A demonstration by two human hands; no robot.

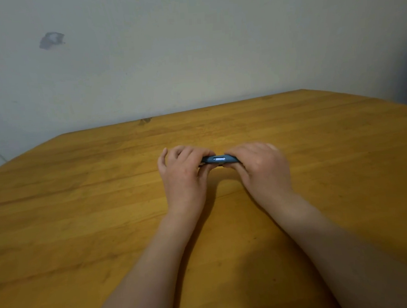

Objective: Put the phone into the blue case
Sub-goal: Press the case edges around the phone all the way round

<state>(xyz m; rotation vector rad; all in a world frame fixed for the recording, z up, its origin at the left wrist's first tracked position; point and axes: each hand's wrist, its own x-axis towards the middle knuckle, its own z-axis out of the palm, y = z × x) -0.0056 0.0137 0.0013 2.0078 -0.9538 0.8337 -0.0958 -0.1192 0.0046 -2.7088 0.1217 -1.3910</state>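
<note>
The blue case (pixel 209 160) is held end-on toward the camera, just above the wooden table (pixel 82 209). Through the cutout in its near end shows a pale strip, the phone (pixel 219 158) edge inside. My left hand (pixel 184 176) grips the case's left side, with the thumb underneath and the fingers curled over the top. On the right side, my right hand (pixel 260 167) holds it the same way. Most of the case and the phone is hidden behind my fingers.
The table's far edge runs along a pale wall (pixel 191 47). The wall carries a grey patch (pixel 51 40) at upper left. Both my bare forearms reach in from the bottom of the view.
</note>
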